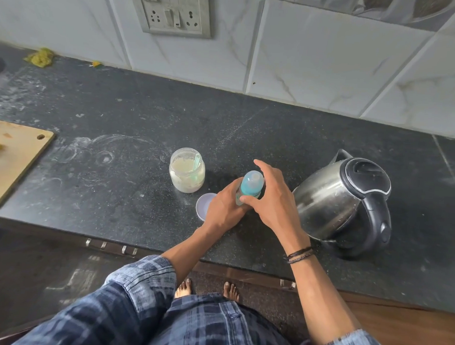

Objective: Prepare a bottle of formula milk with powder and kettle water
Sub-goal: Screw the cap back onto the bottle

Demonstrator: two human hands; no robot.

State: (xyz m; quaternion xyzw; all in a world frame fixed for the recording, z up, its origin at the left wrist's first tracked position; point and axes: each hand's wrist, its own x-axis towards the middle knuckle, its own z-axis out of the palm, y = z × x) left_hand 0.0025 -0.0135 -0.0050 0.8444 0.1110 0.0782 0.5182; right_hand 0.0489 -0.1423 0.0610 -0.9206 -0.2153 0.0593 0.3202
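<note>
A baby bottle (250,184) with a teal collar and clear cap stands on the dark counter (124,132). My left hand (224,205) grips its body from the left. My right hand (270,197) curls around the teal collar, thumb and fingers on it. An open glass jar of pale formula powder (187,174), with a light green scoop inside, stands just left of the bottle. The jar's white lid (203,205) lies on the counter, partly under my left hand. A steel kettle (344,202) with a black lid and handle sits to the right, lid down.
A wooden chopping board (12,159) lies at the left edge. Yellow scraps (41,57) sit near the wall. A switch and socket plate (172,11) is on the tiled wall. The counter's front edge runs below my wrists.
</note>
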